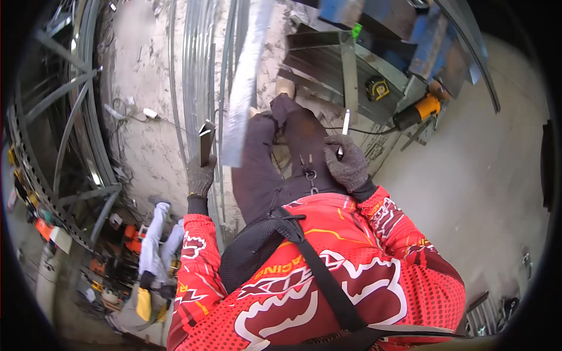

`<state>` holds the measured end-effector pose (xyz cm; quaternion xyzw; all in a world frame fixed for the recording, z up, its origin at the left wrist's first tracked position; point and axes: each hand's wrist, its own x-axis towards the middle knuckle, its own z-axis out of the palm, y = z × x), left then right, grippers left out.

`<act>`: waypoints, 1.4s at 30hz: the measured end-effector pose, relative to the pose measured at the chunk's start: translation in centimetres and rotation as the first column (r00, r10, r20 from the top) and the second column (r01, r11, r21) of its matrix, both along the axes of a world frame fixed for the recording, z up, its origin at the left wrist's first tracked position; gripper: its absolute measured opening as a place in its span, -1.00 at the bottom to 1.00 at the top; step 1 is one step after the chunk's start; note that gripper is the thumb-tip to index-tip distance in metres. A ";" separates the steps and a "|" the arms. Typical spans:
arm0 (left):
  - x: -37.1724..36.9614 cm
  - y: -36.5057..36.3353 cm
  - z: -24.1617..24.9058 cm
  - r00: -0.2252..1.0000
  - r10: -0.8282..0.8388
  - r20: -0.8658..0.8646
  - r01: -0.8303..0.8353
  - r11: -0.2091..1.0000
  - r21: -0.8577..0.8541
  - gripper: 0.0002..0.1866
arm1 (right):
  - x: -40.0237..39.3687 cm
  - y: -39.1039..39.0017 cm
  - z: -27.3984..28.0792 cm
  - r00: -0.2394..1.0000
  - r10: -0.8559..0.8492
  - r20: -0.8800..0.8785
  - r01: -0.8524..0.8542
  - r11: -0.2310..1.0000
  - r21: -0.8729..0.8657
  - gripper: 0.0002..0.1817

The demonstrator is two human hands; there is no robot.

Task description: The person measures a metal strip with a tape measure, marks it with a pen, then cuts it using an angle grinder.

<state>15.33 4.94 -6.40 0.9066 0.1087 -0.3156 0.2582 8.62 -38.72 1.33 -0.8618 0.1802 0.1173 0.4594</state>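
Observation:
My left hand (201,177), in a grey knit glove, is closed around a short piece of bent metal profile (205,143) that points upward. Just right of it, a long shiny metal strip (244,93), blurred, runs from the top edge down beside my knee. Over my right thigh, my gloved right hand (348,164) grips a slim white pen-like stick (346,124), its tip pointing away from me. Dark trousers (257,158) cover my legs between the two hands.
A yellow and black tape measure (377,89) and an orange power tool (418,113) with a black cord lie at right among metal profiles (316,64). Long metal studs (199,58) stretch across the floor. Curved metal framing (88,93) and another person (153,240) are at left.

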 end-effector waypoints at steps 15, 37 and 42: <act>0.1 -1.2 -3.8 0.996 -0.067 -0.054 0.067 0.998 -0.008 -0.51 | 9.6 14.1 -6.2 0.930 0.337 0.149 -0.362 0.910 0.202 -0.74; -18.6 -14.8 3.1 0.870 -0.473 0.142 0.458 0.880 0.126 -0.42 | -7.3 1.1 -3.2 0.759 0.142 0.635 -0.178 0.984 -0.008 -0.73; -20.2 -14.6 3.0 0.885 -0.415 0.212 0.416 0.908 0.042 -0.39 | -8.5 1.9 -1.8 0.783 -0.040 0.621 -0.251 0.892 0.375 -0.59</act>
